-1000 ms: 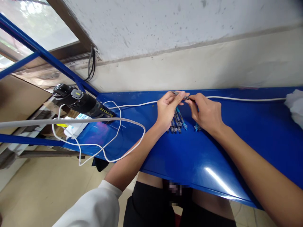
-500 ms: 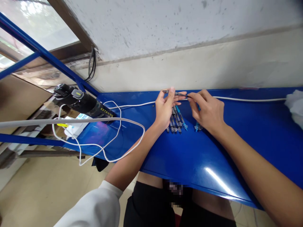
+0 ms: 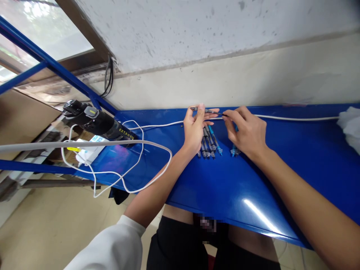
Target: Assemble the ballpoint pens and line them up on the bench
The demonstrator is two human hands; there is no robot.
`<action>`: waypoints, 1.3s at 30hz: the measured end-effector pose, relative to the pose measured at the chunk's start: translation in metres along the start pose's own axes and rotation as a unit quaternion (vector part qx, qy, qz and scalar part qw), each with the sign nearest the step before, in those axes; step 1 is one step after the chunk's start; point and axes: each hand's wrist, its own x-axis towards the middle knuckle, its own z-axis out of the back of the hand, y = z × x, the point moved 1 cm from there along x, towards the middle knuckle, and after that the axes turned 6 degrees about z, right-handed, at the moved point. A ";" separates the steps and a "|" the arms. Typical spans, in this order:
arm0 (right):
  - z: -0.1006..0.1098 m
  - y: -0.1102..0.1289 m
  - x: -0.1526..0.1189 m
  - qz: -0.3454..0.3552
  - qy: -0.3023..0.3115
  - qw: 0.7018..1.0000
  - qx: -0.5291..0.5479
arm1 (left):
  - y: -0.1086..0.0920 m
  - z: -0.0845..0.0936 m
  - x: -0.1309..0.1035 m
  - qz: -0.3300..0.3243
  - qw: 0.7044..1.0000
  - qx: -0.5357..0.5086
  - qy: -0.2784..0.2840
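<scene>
My left hand (image 3: 194, 127) is closed on a grey and dark pen barrel (image 3: 207, 110), its thumb pressed on top and its other fingers stretched out beneath. From the barrel's right end a thin dark rod (image 3: 221, 113), which looks like a pen refill, runs toward my right hand (image 3: 246, 129). My right thumb and index finger pinch the rod's far end. Under and beside my left hand lie several grey pens (image 3: 207, 144) and a blue pen (image 3: 215, 140), side by side on the blue table (image 3: 225, 183). Another blue-tipped pen (image 3: 234, 150) is partly hidden by my right hand.
A black bottle (image 3: 104, 122) stands at the left near a white power strip (image 3: 91, 150). A white cable (image 3: 132, 191) loops in front of my left forearm and another cable (image 3: 295, 118) runs along the back. Crumpled white material (image 3: 350, 127) sits at the right edge.
My left hand has shifted slightly left with the pen barrel, a little farther from my right hand. My right hand has barely moved.
</scene>
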 end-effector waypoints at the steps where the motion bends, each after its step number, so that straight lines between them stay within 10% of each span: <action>1: 0.000 0.000 0.000 0.000 -0.001 1.000 0.003 | 0.000 0.000 0.000 -0.002 1.000 -0.007 0.001; 39: -0.005 -0.001 -0.003 -0.005 -0.003 0.997 0.071 | 0.002 -0.005 -0.008 -0.001 0.998 0.021 0.060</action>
